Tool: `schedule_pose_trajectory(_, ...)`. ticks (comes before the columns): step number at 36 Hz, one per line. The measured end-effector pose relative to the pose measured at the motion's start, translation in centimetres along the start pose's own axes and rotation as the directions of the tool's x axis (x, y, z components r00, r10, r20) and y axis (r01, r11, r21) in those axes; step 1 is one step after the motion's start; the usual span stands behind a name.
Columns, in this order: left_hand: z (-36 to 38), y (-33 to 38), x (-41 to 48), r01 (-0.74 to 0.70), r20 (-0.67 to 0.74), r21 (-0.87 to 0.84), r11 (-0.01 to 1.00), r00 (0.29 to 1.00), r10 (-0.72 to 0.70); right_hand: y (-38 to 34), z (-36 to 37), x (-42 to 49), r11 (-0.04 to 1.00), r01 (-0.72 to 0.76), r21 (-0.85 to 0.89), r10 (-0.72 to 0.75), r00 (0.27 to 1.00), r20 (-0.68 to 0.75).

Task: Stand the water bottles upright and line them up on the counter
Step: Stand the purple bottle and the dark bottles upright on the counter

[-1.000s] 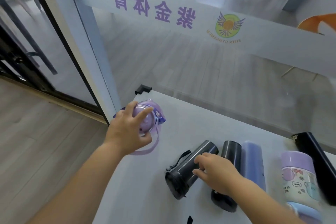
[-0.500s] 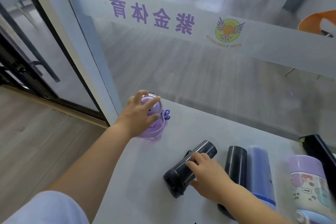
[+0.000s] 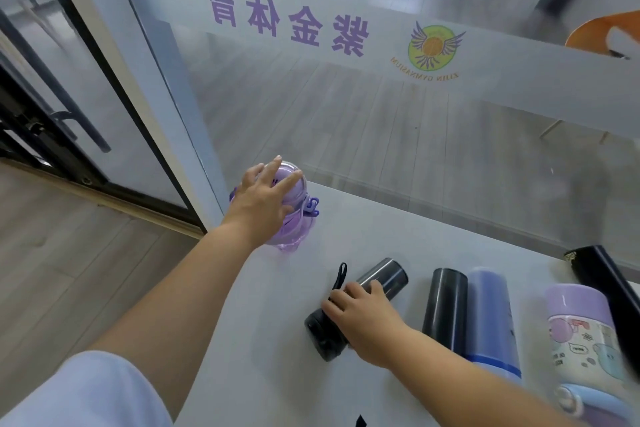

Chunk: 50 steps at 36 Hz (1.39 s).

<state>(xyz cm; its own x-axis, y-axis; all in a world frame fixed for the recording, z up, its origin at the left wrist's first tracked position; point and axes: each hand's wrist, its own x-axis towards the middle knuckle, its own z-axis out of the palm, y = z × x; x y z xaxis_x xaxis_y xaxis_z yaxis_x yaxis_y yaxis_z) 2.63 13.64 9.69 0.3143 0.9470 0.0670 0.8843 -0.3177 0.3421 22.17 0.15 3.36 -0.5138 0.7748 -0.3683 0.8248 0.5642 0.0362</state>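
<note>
My hands on two bottles at the counter's left end

My left hand (image 3: 265, 199) grips the domed lid of the translucent purple bottle (image 3: 292, 218), hiding its front; it now stands upright at eleven o'clock on the white counter (image 3: 398, 236), no longer tipped. My right hand (image 3: 363, 317) wraps the smooth dark cylinder (image 3: 377, 282) lying at six o'clock; its fingertips are hidden underneath.
</note>
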Motion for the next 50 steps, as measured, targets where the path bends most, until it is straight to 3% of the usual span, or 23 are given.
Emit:
schedule_pose_trajectory(8,-1.0,1.5,-3.6,-0.007,-0.175,-0.099,0.995,0.985,-0.011,0.5,0.7,-0.5,0.999,-0.054,0.003,0.054,0.995,-0.086)
schedule_pose_trajectory(15,0.5,3.3,-7.5,-0.067,-0.298,-0.195,0.979,0.954,0.006,2.7,-1.5,-2.3,0.895,-0.138,0.425,0.276,0.919,-0.283)
schedule_pose_trajectory(18,1.3,5.0,-8.7,-0.1,-0.239,-0.292,0.951,0.971,0.029,3.4,-2.2,-2.9,0.746,-0.098,0.659,0.368,0.885,-0.285)
schedule_pose_trajectory(22,1.8,7.2,-9.5,0.019,0.071,-0.48,0.877,0.997,0.017,3.6,-2.7,-3.7,0.615,-0.054,0.787,0.429,0.86,-0.276)
schedule_pose_trajectory(24,2.1,7.9,-9.6,0.067,0.163,-0.495,0.866,0.986,0.017,3.4,-2.6,-4.0,0.604,-0.051,0.796,0.426,0.865,-0.267)
schedule_pose_trajectory(30,2.1,8.7,-9.5,0.006,0.113,-0.466,0.885,0.992,0.053,3.3,-2.4,-5.1,0.554,-0.041,0.832,0.427,0.871,-0.241)
schedule_pose_trajectory(35,1.8,8.9,-9.1,-0.063,0.022,-0.394,0.917,0.997,0.078,4.3,-1.6,-6.9,0.677,-0.163,0.718,0.44,0.871,-0.217)
schedule_pose_trajectory(41,2.0,9.4,-8.5,-0.118,-0.004,-0.277,0.954,0.993,0.121,5.1,0.2,-9.3,0.737,-0.334,0.587,0.486,0.866,-0.118)
schedule_pose_trajectory(45,2.4,10.6,-8.2,-0.138,-0.06,-0.291,0.947,0.99,0.126,4.4,1.4,-10.8,0.723,-0.477,0.5,0.577,0.815,-0.055)
schedule_pose_trajectory(50,3.2,11.3,-7.8,-0.129,-0.09,-0.318,0.939,0.99,0.106,2.7,2.4,-11.5,0.614,-0.679,0.402,0.702,0.703,0.115)
